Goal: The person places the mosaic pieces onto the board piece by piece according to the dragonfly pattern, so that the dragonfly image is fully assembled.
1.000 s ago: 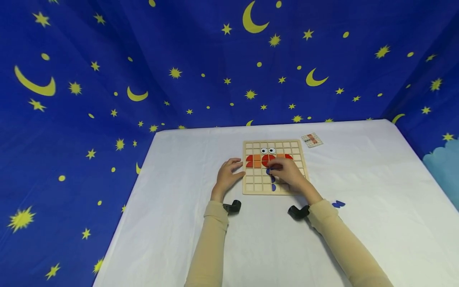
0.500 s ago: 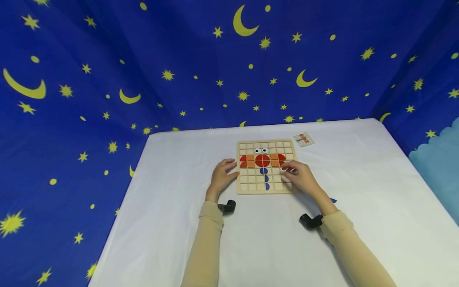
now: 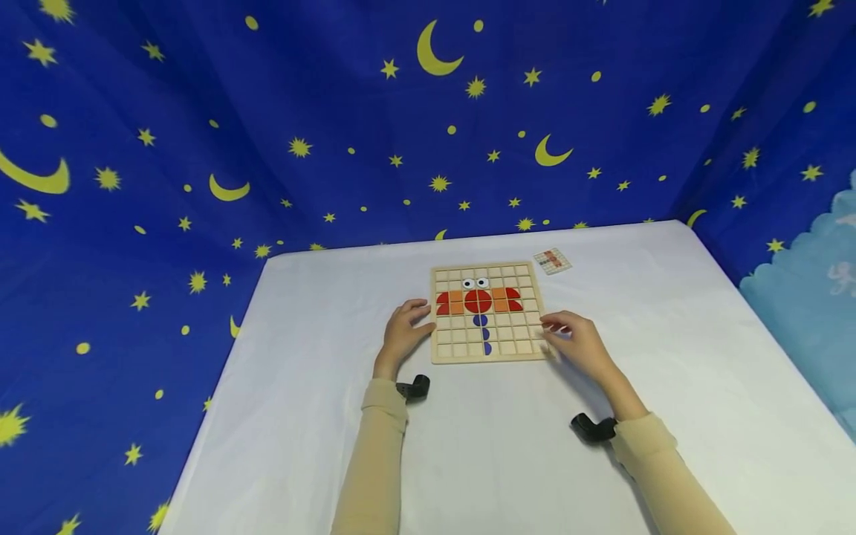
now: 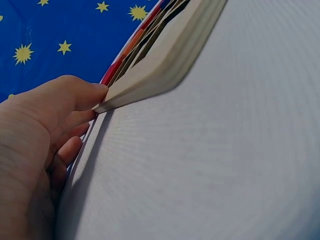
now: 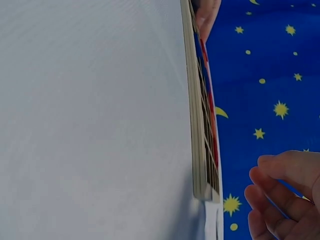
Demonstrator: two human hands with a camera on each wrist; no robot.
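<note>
A wooden grid board (image 3: pixel 461 348) lies on the white table. In its cells sit two eye pieces (image 3: pixel 475 283), a red circle of quarter pieces (image 3: pixel 478 301), orange squares (image 3: pixel 500 299), red pieces at both sides and a short column of blue pieces (image 3: pixel 485 334). My left hand (image 3: pixel 403 334) rests at the board's left edge, its thumb touching the near corner in the left wrist view. My right hand (image 3: pixel 580 343) hovers by the board's right edge, fingers loosely bent and nothing between them. In the right wrist view that hand (image 5: pixel 290 195) is apart from the board's rim.
A small patterned card (image 3: pixel 553 261) lies behind the board's far right corner. Black wrist cameras (image 3: pixel 416 388) stick out from both wrists. A blue curtain (image 3: pixel 374 111) with moons and stars hangs behind the table (image 3: pixel 495 446).
My right hand has moved right, off the blue pieces to the board's right edge, baring the blue column. The left hand stays at the left edge. The view has turned slightly right.
</note>
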